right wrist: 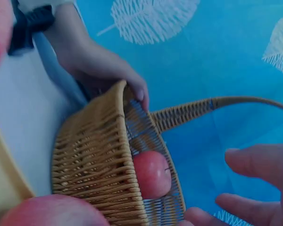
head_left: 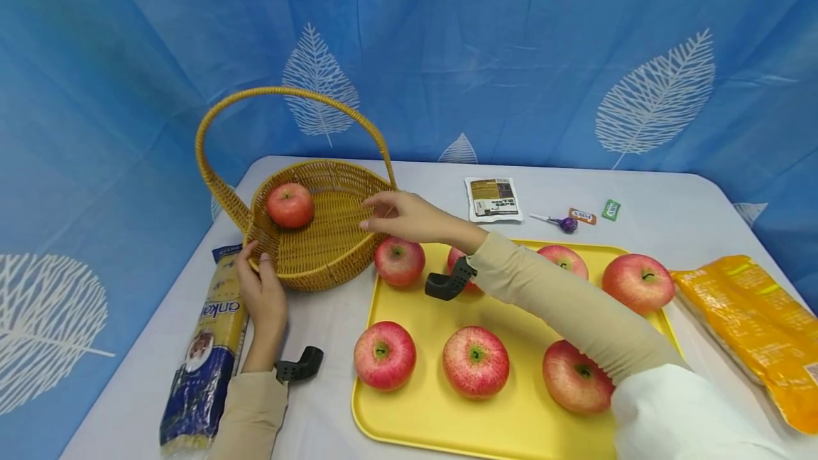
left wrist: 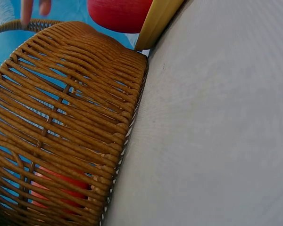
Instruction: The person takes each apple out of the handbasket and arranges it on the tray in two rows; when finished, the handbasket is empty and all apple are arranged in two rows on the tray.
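On the counter (head_left: 332,318), beside the yellow tray (head_left: 409,431): wicker basket (head_left: 332,254) with one apple (head_left: 290,205) inside. Left hand (head_left: 263,297) grasping the basket's near rim, thumb hooked over the edge. Right hand (head_left: 402,217) released, fingers relaxed over the basket's right rim, holding nothing.

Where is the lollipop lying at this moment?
In the head view, the lollipop lies on the table behind the yellow tray, right of the snack packet.
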### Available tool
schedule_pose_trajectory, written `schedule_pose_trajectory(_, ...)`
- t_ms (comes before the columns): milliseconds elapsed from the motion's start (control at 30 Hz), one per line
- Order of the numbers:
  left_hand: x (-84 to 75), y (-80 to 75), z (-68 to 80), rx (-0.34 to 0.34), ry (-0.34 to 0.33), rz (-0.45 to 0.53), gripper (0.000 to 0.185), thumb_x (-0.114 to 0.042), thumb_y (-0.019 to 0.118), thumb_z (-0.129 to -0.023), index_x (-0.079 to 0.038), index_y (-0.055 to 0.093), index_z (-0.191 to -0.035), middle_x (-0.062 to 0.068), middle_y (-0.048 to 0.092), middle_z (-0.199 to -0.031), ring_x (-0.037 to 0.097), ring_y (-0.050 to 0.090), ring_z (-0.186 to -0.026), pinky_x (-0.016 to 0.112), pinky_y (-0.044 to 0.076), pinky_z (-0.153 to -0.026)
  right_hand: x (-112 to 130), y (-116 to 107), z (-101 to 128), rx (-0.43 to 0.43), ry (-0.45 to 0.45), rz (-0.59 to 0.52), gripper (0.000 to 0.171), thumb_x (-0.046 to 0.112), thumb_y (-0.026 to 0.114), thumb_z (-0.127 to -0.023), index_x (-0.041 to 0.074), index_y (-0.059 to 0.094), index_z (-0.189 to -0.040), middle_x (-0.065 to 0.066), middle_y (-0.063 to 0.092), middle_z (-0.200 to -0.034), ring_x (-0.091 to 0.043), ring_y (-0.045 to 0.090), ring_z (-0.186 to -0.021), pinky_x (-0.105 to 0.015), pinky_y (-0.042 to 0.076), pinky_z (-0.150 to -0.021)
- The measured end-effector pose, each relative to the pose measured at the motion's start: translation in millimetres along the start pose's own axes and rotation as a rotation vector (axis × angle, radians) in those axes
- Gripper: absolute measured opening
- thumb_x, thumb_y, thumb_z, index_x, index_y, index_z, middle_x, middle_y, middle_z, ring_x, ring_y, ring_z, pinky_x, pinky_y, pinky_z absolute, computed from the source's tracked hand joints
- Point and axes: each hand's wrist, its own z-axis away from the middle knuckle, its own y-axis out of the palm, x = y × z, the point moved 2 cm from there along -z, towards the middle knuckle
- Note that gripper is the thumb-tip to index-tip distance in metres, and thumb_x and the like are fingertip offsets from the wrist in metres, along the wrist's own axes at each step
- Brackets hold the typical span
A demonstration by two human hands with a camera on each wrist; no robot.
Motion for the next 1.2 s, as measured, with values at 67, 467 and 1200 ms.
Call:
schedule_pose_trajectory(67, 0.3, 0.1, -0.2, 0.001, -0.001, -0.002, 0.036, -0.021, 0.037, -0.096, -0.005, 0.044, -0.127, 0.012, 0.044, -0.132, 0.021, 0.035, -0.128, 0.037, 0.025, -0.105, 2, 4, -12, 0.021, 0.004, -0.006, 0.049, 0.034, 0.056, -0.087, 0.012, 0.048, -0.130, -0.005, 0.059, -0.115, -0.017, 0.055, -0.108, -0.031, 0.044, -0.092)
schedule_pose_trajectory(467, -2.2, -0.1, -0.2, -0.006, -0.027, -0.019, 0.034, -0.018, 0.038, -0.095, -0.007, 0.045, -0.126, 0.011, 0.045, -0.133, 0.019, 0.035, -0.129, 0.036, 0.024, -0.108, 16, 36, -61, 0.094, -0.020, 0.015, 0.050, 0.040, 0.056, -0.086, 0.015, 0.049, -0.129, -0.006, 0.056, -0.124, -0.016, 0.052, -0.113, -0.026, 0.043, -0.092)
schedule_pose_trajectory(1200, -4.1, -1.1, -1.1, 0.008, -0.024, -0.019, 0.035, -0.022, 0.037, -0.096, -0.007, 0.043, -0.127, 0.010, 0.043, -0.134, 0.020, 0.033, -0.130, 0.040, 0.022, -0.109, 10, 56, -112, 0.079, 0.019, -0.069, 0.069, 0.047, 0.058, -0.082, 0.017, 0.033, -0.139, -0.004, 0.041, -0.139, -0.018, 0.042, -0.125, -0.031, 0.039, -0.098)
